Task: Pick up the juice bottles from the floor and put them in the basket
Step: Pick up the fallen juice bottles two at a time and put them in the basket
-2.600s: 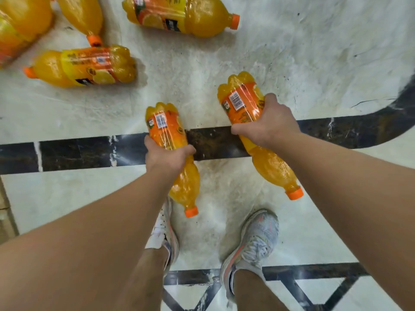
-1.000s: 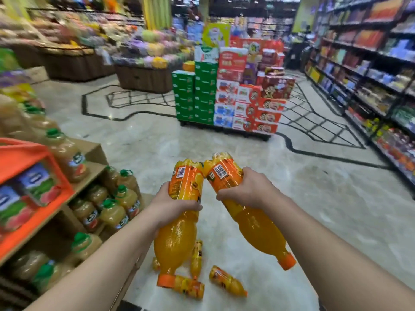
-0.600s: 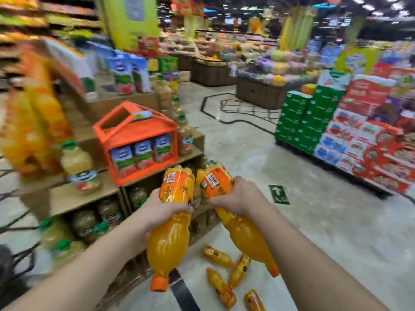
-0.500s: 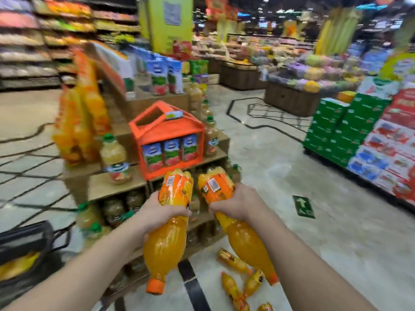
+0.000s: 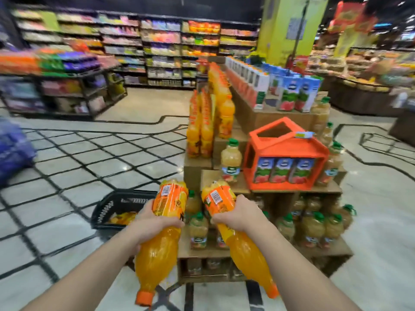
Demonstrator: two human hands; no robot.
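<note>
Carrying two orange juice bottles cap-down, left hand wrapped around one, right hand around the other; black basket ahead-left on the floor, already holding some. Next: lowering both inside.

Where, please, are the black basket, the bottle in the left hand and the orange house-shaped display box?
black basket (image 5: pixel 105 208), head view, on its near left wall.
bottle in the left hand (image 5: pixel 157 254), head view, on its bare lower body.
orange house-shaped display box (image 5: pixel 289 148), head view, on its front roof panel.
</note>
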